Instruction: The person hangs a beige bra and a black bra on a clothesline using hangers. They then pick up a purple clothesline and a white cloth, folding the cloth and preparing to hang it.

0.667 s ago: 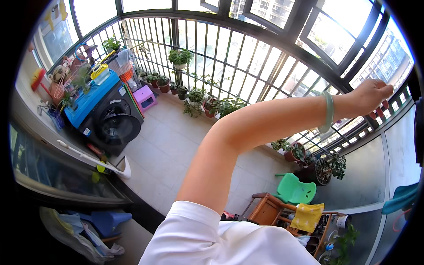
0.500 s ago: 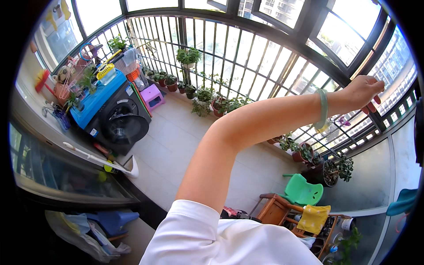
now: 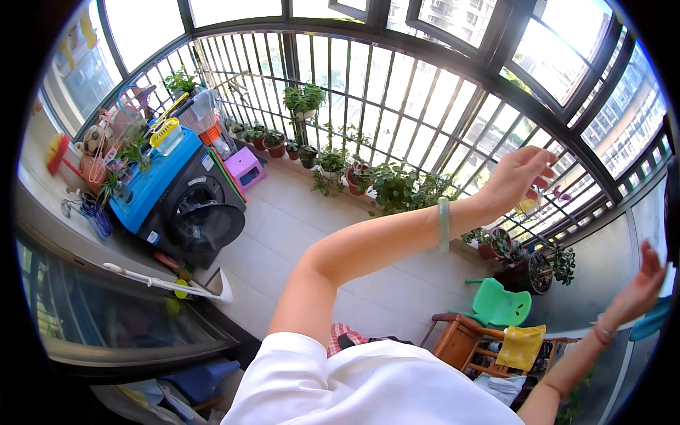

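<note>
My left arm reaches across the view to the right, a pale green bangle point(image 3: 443, 224) round its wrist. Nothing shows in my left hand point(image 3: 516, 178); its fingers are loosely bent and apart, in front of the barred balcony railing. Over at the right edge my right hand point(image 3: 636, 285) is raised, slightly blurred, with its fingers apart and a thin band at the wrist. Behind it hangs a teal cloth point(image 3: 650, 320), partly hidden; I cannot tell whether the hand touches it.
Potted plants point(image 3: 397, 188) line the railing. At left stands a dark washing machine point(image 3: 191, 185) with its round door ajar, near a purple stool point(image 3: 246, 167). A green child's chair point(image 3: 500, 303) and a wooden rack with a yellow cloth point(image 3: 521, 347) are at lower right.
My left hand has moved left and down, away from the window frame at the right. My right hand and forearm have come into view at the right edge.
</note>
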A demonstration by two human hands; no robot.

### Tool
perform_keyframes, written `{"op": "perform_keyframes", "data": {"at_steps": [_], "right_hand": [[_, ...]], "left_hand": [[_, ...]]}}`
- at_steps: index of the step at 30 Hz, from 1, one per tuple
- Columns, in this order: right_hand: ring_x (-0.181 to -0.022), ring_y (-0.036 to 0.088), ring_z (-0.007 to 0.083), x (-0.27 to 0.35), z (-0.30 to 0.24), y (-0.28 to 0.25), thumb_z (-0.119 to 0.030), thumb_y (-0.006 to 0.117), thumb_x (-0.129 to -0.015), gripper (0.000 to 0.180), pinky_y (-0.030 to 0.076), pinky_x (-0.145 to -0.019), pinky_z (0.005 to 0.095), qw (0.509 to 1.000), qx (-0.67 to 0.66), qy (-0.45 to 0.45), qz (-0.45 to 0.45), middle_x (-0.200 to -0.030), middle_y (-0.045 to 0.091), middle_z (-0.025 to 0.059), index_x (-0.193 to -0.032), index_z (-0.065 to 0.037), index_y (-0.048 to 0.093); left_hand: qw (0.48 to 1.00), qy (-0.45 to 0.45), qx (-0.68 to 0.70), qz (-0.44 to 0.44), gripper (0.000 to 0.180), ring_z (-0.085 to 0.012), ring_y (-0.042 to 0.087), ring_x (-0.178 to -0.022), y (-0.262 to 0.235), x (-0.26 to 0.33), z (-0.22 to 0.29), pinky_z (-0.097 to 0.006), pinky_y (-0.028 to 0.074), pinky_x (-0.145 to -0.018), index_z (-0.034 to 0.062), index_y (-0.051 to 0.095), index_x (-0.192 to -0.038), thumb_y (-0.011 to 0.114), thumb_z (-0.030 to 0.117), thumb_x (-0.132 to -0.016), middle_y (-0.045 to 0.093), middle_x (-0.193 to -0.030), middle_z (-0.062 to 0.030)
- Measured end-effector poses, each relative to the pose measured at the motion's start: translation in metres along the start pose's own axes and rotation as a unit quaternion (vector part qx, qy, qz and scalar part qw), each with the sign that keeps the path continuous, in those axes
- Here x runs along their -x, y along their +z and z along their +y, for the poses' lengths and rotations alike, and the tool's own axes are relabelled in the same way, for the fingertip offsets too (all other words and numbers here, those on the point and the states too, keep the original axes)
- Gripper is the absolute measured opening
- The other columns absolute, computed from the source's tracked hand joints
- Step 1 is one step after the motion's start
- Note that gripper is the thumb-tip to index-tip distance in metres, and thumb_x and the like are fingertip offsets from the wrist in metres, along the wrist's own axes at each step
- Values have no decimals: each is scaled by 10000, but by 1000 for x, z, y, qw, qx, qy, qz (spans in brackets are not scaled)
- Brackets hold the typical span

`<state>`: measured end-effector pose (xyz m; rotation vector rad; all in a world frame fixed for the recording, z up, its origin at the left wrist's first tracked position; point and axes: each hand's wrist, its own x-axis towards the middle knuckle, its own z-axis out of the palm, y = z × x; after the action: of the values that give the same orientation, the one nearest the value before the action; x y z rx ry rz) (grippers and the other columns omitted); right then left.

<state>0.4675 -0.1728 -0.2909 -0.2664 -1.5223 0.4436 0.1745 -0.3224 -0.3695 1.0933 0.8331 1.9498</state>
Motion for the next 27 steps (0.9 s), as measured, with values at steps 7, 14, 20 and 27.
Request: {"op": "perform_keyframes", "data": {"at_steps": [7, 14, 20, 27], "right_hand": [[-823, 689, 225, 250, -22, 217, -138, 356, -1033, 332, 537, -801, 323, 933, -169, 208, -241, -807, 668, 98, -1297, 28, 472], [-842, 694, 246, 335, -34, 312, -7, 452, -956, 342, 532, -760, 321, 897, -151, 106, -401, -834, 674, 112, -1296, -1, 495], [-713, 652, 194, 372, -28, 378, -142, 642, -861, 432, 509, -626, 307, 799, -158, -18, -580, -953, 677, 73, -1257, -22, 519], [-696, 649, 136, 384, -25, 538, -192, 576, -939, 302, 520, -615, 259, 624, -295, 326, -646, -1038, 648, 89, -1191, -26, 567]], "left_hand": [[971, -9, -48, 236, 560, -226, 272, -1396, -124, 61, 5, -362, 323, -1067, 137, 282, -1482, 391, 420, -1011, 244, -1537, -100], [894, 11, 67, 443, 686, -223, 576, -1044, -251, 110, 16, -364, 522, -870, 105, 80, -1492, 523, 197, -977, 441, -1178, -91], [845, -118, 1, 521, 264, -137, 597, -698, -360, 138, 33, -300, 534, -636, 130, 526, -1070, 547, 369, -959, 613, -948, -54], [823, -152, -131, 532, 427, -109, 607, -657, -472, 182, 59, -267, 533, -605, 102, 539, -1047, 457, 513, -963, 619, -895, -57]]}}
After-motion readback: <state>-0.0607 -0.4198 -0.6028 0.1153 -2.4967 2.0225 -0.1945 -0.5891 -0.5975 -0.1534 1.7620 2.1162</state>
